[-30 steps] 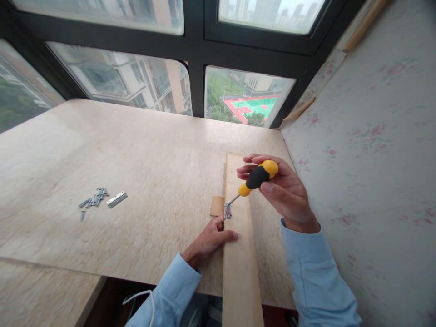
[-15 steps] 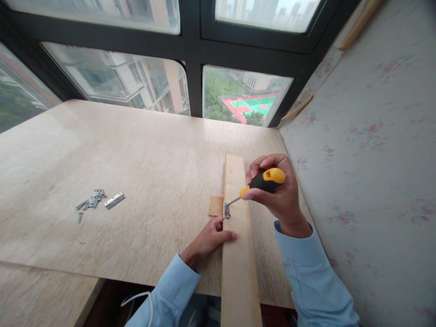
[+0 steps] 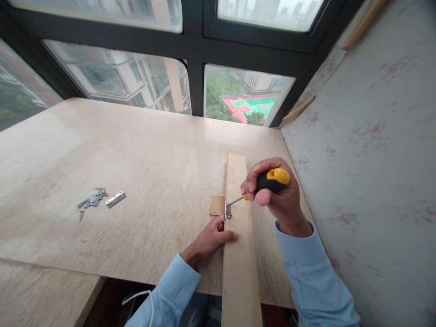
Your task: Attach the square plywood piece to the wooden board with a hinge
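A long pale wooden board (image 3: 239, 263) lies lengthwise from the far part of the counter toward me. On its left edge sits a small metal hinge (image 3: 228, 210). My left hand (image 3: 214, 237) grips the board's left side just below the hinge, thumb on top and the other fingers partly hidden. In my right hand (image 3: 284, 200) is a screwdriver (image 3: 270, 181) with a yellow and black handle, held at a slant. Its tip meets the hinge; the screw head there is too small to make out. A flat brown piece (image 3: 217, 205) lies against the board's left side.
To the left on the marble-patterned counter (image 3: 153, 181) lie another hinge (image 3: 116, 199), a small pile of hinges and screws (image 3: 95, 197) and a single screw (image 3: 81, 215). The papered wall (image 3: 368, 181) rises close to my right arm. Windows (image 3: 248, 95) stand behind the counter.
My right hand has shifted its hold on the screwdriver handle: the fingers have curled round and the thumb has swung outward. The left hand, board and hinge keep their places, apart from a slight view shift.
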